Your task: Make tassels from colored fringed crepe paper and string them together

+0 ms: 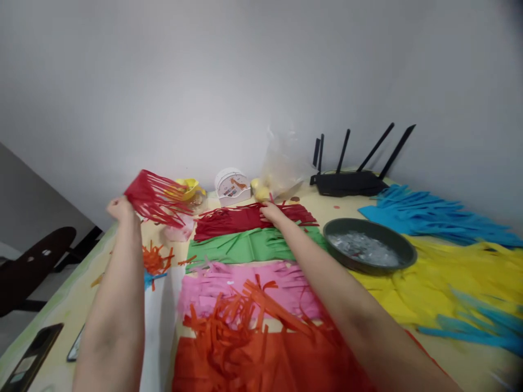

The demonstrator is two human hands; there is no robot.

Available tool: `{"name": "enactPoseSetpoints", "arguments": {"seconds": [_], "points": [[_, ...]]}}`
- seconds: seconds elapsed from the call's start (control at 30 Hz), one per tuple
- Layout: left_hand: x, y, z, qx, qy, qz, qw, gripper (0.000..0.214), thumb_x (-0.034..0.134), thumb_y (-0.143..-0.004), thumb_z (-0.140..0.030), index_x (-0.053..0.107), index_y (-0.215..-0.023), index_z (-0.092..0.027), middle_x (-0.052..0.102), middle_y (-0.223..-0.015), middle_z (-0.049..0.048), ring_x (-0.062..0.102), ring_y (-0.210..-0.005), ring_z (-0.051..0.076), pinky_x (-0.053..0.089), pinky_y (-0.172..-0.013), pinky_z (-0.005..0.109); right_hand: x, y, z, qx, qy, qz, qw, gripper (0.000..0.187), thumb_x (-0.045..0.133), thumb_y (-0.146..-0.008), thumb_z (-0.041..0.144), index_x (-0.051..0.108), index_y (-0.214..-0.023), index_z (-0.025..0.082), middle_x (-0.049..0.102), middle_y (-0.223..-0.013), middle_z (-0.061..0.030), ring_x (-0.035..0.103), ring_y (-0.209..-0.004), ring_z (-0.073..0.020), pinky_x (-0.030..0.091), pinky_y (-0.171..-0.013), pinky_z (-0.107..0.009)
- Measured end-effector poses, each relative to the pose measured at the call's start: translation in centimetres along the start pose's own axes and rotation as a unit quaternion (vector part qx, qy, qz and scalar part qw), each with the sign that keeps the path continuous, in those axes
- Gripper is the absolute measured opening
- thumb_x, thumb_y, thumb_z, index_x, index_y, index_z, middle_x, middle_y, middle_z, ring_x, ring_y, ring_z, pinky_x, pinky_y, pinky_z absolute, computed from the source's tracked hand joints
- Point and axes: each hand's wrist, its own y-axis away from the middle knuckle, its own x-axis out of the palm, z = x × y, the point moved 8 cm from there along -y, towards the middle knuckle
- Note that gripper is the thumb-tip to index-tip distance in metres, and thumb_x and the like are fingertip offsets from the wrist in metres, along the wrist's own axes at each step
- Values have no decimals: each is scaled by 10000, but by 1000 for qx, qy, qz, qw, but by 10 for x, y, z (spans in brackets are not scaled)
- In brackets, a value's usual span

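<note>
My left hand (117, 208) is closed on one end of a red fringed sheet (139, 191), raised above the table's left side with its cut strips fanning out rightward. At the far middle, my right hand (270, 213) has its fingers drawn together on the fringe of a dark red sheet (241, 218) lying flat; a thin red strip pokes up by the fingertips. Nearer to me lie a green fringed sheet (245, 246), a pink fringed sheet (245, 277) and an orange fringed sheet (232, 359). Loose orange strips (220, 316) are heaped over the pink and orange sheets.
A dark round pan (370, 267) of clear pieces rests on yellow fringed sheets (457, 277), right. Behind stand a black router (349, 184), a plastic bag (284, 169), a white giraffe box (232, 186) and a yellow bowl (188, 188). Phone (35, 356) lies near left; blue fringe (441, 215) far right.
</note>
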Motion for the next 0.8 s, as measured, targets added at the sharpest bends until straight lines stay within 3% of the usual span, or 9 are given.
{"name": "enactPoseSetpoints", "arguments": {"seconds": [0.1, 0.17, 0.3, 0.4, 0.47, 0.53, 0.63, 0.73, 0.8], "points": [[-56, 6, -16, 48, -71, -40, 996, 274, 513, -910, -304, 586, -1094, -114, 622, -1093, 78, 594, -992, 223, 477, -875, 400, -19, 26, 22, -42, -13, -8, 999, 279, 564, -924, 320, 583, -1130, 133, 620, -1081, -72, 626, -906, -177, 542, -781, -372], [-65, 31, -31, 109, -103, 5, 989, 175, 535, -856, -230, 626, -961, -124, 665, -946, 48, 603, -906, 198, 450, -841, 326, -37, 54, 49, -92, -19, -32, 995, 222, 543, -929, 278, 620, -1063, 118, 648, -1034, -85, 628, -911, -187, 517, -833, -384], [-47, 119, -59, 215, -146, 149, 954, 44, 601, -721, -188, 615, -760, -203, 658, -708, 8, 589, -683, 183, 404, -656, 261, -59, 147, 119, -230, -42, -79, 969, 270, 510, -911, 263, 626, -1123, 142, 644, -1154, -110, 572, -1090, -221, 417, -994, -364], [-32, 188, -77, 279, -175, 245, 912, 68, 520, -756, -175, 577, -771, -209, 648, -713, 35, 581, -662, 196, 363, -588, 269, -53, 230, 170, -400, -67, -95, 909, 418, 577, -850, 293, 551, -1242, 151, 588, -1249, -120, 493, -1191, -249, 378, -1038, -408], [-31, 221, -87, 291, -143, 299, 898, 82, 490, -758, -150, 552, -756, -203, 637, -712, 36, 575, -658, 185, 357, -581, 264, -42, 262, 182, -442, -55, -96, 890, 517, 599, -809, 236, 492, -1304, 128, 549, -1298, -139, 445, -1227, -258, 362, -1052, -419], [-33, 243, -94, 291, -97, 345, 887, 81, 486, -745, -138, 534, -734, -201, 621, -690, 23, 559, -632, 169, 353, -573, 259, -32, 272, 181, -430, -18, -86, 898, 522, 595, -780, 160, 501, -1290, 106, 551, -1296, -151, 436, -1223, -257, 360, -1049, -410], [-42, 257, -98, 278, -48, 384, 879, 75, 493, -735, -143, 528, -710, -204, 599, -648, -1, 534, -593, 154, 361, -572, 256, -32, 263, 166, -366, 48, -30, 929, 355, 562, -758, 68, 628, -1101, 127, 664, -1092, -126, 556, -1042, -239, 426, -930, -362], [-50, 259, -101, 258, 42, 419, 870, 67, 507, -758, -163, 566, -756, -195, 649, -741, 5, 584, -694, 156, 422, -662, 253, -53, 258, 151, -315, 44, 44, 947, 267, 519, -746, 29, 680, -914, 160, 702, -840, -46, 613, -778, -175, 434, -730, -263], [-49, 262, -103, 238, 111, 464, 846, 90, 538, -791, -227, 607, -830, -185, 679, -832, 18, 605, -766, 162, 447, -703, 250, -75, 262, 148, -314, 0, 57, 948, 226, 510, -755, 56, 681, -852, 167, 687, -759, -10, 599, -698, -148, 401, -653, -231]]}}
